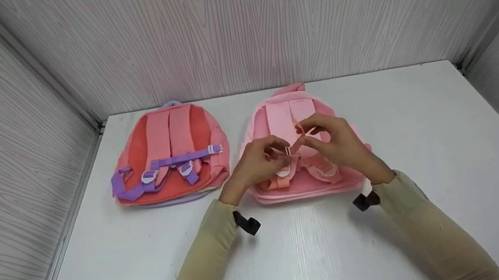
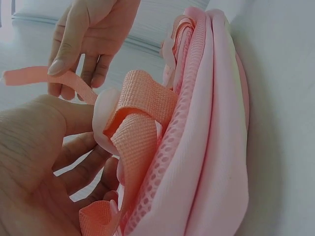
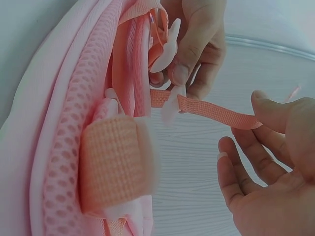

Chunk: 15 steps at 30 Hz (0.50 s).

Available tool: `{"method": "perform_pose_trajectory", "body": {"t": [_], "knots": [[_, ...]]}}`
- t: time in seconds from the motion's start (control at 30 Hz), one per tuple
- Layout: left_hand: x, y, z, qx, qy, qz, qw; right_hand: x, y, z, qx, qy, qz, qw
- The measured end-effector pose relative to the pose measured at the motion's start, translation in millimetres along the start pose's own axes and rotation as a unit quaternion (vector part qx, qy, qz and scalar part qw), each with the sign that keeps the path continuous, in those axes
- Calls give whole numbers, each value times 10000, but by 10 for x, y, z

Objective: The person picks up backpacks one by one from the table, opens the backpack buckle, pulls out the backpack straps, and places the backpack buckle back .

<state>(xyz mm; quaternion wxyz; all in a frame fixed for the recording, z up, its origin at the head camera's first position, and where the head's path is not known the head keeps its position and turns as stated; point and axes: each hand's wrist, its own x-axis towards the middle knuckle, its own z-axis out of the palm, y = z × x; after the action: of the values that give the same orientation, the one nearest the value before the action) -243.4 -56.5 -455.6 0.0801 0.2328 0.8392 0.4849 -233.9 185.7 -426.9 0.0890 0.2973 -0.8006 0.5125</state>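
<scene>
A light pink backpack (image 1: 274, 108) lies with its shoulder straps facing up, its lower part partly covered by the hands. The left hand (image 1: 256, 159) pinches a white plastic buckle (image 3: 172, 105) between thumb and fingers above the straps. Through this buckle runs an orange webbing strap (image 3: 216, 114). Its loose end is pinched by the right hand (image 1: 338, 140), which is held to the right of the left one. In the left wrist view, a wider orange strap (image 2: 142, 98) loops close to the left fingers, beside the mesh back of the pack.
To the left lies a second backpack (image 1: 134, 143), coral and pink, with purple straps (image 1: 184, 158) and white buckles across it. Both packs rest on a white table (image 1: 308, 257), near the wood-grain back panel (image 1: 235, 31). Each wrist wears a black mount.
</scene>
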Motion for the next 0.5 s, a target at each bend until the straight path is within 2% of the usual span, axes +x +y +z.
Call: {"method": "perform_pose_trajectory", "body": {"t": [0.17, 0.5], "knots": [[0, 18, -3, 8, 11, -141, 9999, -15, 13, -33, 88, 252, 133, 9996], [-4, 45, -9, -5, -2, -185, 9998, -69, 17, -150, 414, 716, 356, 9959]]}}
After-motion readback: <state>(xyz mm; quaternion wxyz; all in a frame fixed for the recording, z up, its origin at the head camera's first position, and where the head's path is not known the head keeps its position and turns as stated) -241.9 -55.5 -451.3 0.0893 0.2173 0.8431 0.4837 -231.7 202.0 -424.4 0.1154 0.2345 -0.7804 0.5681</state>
